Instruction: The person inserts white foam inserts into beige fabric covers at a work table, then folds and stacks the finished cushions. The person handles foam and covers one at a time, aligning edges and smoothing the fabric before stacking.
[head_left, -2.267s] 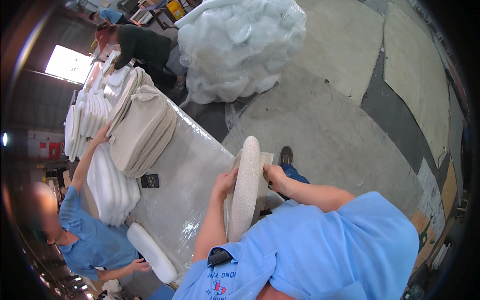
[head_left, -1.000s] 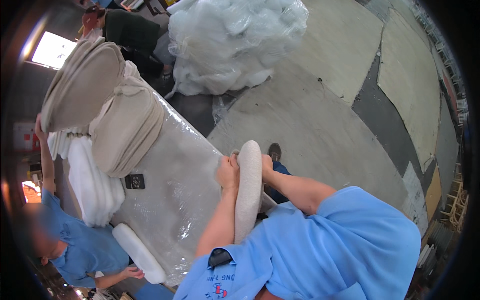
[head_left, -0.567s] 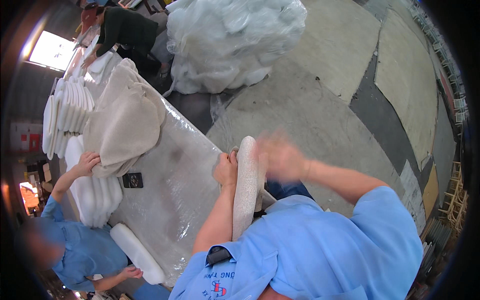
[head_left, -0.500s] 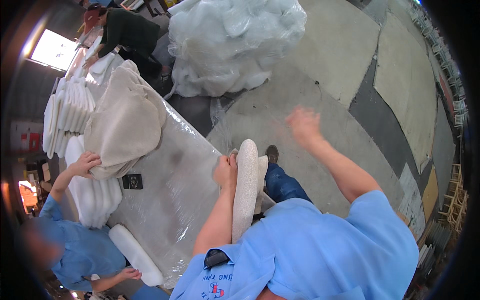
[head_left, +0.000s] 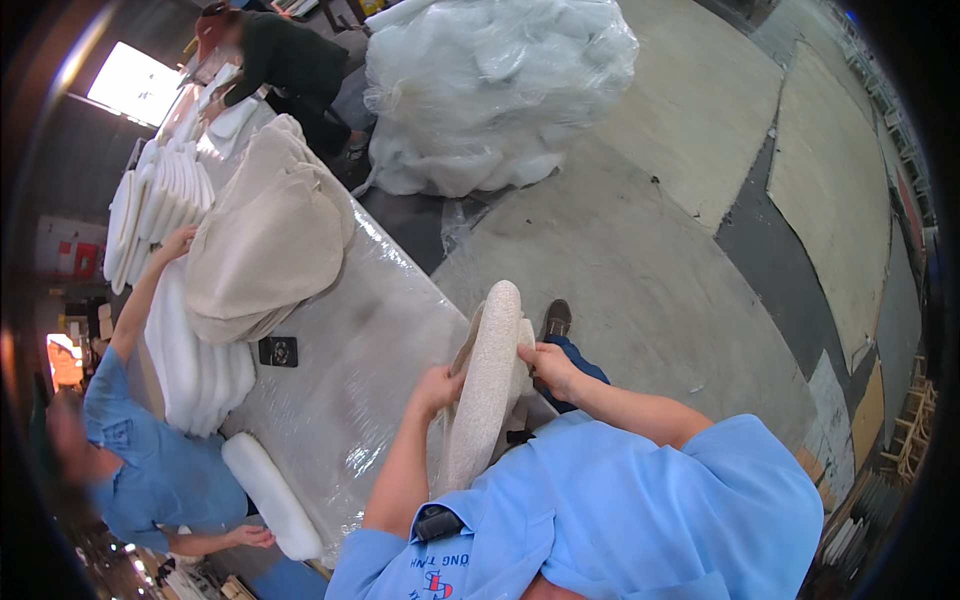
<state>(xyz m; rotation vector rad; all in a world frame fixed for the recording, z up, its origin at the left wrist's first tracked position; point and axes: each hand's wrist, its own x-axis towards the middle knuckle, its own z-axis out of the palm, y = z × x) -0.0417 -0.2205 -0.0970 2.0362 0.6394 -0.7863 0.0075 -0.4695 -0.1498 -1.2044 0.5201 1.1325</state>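
A beige, fabric-covered cushion [head_left: 484, 395] stands on edge against my body at the table's near edge, with loose cloth on both of its sides. My left hand [head_left: 438, 388] is closed on the cloth along its left side. On the other side, my right hand [head_left: 546, 364] pinches the edge of the fabric cover. The fingertips of both hands are partly hidden in the folds. Farther left on the table lies a pile of beige fabric covers [head_left: 262, 235].
The table [head_left: 370, 330] has a shiny plastic covering. White cushion pads [head_left: 195, 365] and a small black square [head_left: 278, 351] lie on it. A co-worker in blue [head_left: 165, 470] stands at left, another person [head_left: 290, 60] at the far end. A plastic-wrapped white bundle [head_left: 495, 95] sits beyond.
My right hand has come in from out at the right and taken hold of the cover's edge. The co-worker's hand has moved from the beige pile's near edge to its far left side.
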